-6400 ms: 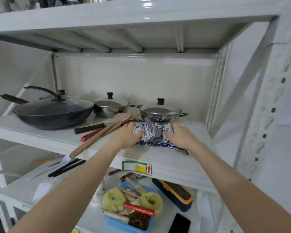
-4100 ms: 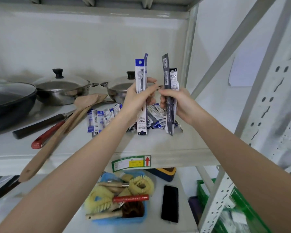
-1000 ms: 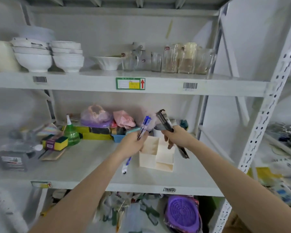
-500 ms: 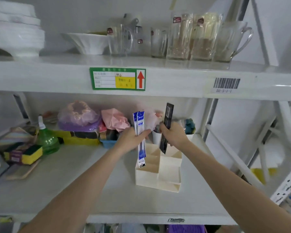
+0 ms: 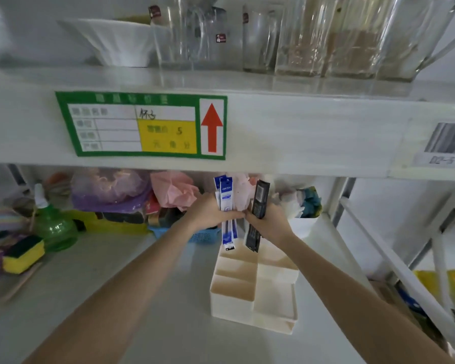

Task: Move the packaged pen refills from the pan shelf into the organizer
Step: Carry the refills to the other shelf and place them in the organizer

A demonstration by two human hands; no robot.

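A cream organizer (image 5: 255, 290) with several open compartments stands on the lower white shelf. My left hand (image 5: 210, 210) grips blue-and-white refill packs (image 5: 226, 195) upright, their lower ends hanging just above the organizer's back left compartment. My right hand (image 5: 269, 220) grips black refill packs (image 5: 259, 198) upright beside them, their lower ends at the rim of the back compartments. The two hands touch at the fingers. The pan shelf is out of view.
The upper shelf's front beam (image 5: 300, 132) with a green label (image 5: 142, 124) sits close above my hands; glasses (image 5: 300, 38) and a white bowl (image 5: 116, 40) stand on it. Bags (image 5: 108, 190), a green spray bottle (image 5: 50, 222), sponges (image 5: 21, 254) and a blue basket (image 5: 202, 236) crowd the lower shelf's back and left.
The view has closed in on the shelf. Both hands have lowered the refill packs a little toward the organizer's back compartments and drawn together.
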